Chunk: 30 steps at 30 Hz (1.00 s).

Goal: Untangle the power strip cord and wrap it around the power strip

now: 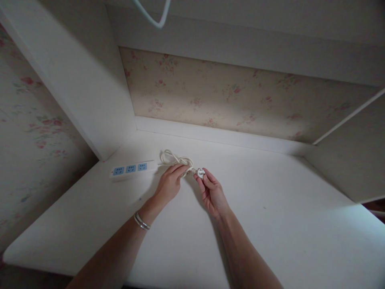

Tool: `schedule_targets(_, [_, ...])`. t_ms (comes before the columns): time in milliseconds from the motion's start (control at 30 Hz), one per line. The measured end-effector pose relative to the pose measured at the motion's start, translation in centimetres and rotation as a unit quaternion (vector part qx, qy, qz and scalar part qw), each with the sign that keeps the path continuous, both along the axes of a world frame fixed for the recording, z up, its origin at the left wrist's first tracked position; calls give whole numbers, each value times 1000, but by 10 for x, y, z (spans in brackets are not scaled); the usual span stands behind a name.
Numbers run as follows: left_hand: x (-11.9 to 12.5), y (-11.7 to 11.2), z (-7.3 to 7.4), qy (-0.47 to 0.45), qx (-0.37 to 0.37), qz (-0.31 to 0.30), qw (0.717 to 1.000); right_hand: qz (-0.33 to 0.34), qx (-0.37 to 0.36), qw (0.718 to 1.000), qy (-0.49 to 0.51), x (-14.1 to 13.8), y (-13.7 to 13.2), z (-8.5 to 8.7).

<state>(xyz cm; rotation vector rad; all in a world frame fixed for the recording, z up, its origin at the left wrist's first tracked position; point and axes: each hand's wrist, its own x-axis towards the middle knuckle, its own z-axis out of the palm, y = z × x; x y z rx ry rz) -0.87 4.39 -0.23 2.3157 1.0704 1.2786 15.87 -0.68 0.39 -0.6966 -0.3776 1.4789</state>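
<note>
A white power strip [132,169] with blue sockets lies on the white desk [270,216] at the left. Its cream cord [176,159] is bundled in loops just right of the strip. My left hand [169,185] rests on the cord bundle with fingers curled over it. My right hand [212,192] pinches the white plug [201,173] at the cord's end between thumb and fingers. A silver bracelet [141,221] sits on my left wrist.
The desk sits in a white alcove with a side panel [87,88] at left and floral wallpaper [228,96] behind. A white shelf runs overhead, and a white cable loop [152,16] hangs from the top. Another panel [355,152] closes the right side.
</note>
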Motion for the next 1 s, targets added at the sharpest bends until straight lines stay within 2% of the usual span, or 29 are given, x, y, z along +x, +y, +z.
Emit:
schedule_targets(200, [0, 0, 3, -66, -66, -65, 994, 1, 2, 1000, -8, -1, -2, 4])
schedule_targets(367, [5, -1, 4, -69, -95, -66, 991, -8, 32, 998, -52, -6, -4, 3])
schedule_targets(600, [11, -11, 4, -38, -14, -4, 999, -16, 78, 994, -76, -11, -4, -1])
schedule_targets(767, [11, -15, 8, -24, -22, 78, 996, -2, 46, 998, -39, -8, -3, 2])
schedule_targets(1000, [9, -15, 13, 22, -10, 145, 989, 49, 19, 998, -19, -10, -8, 10])
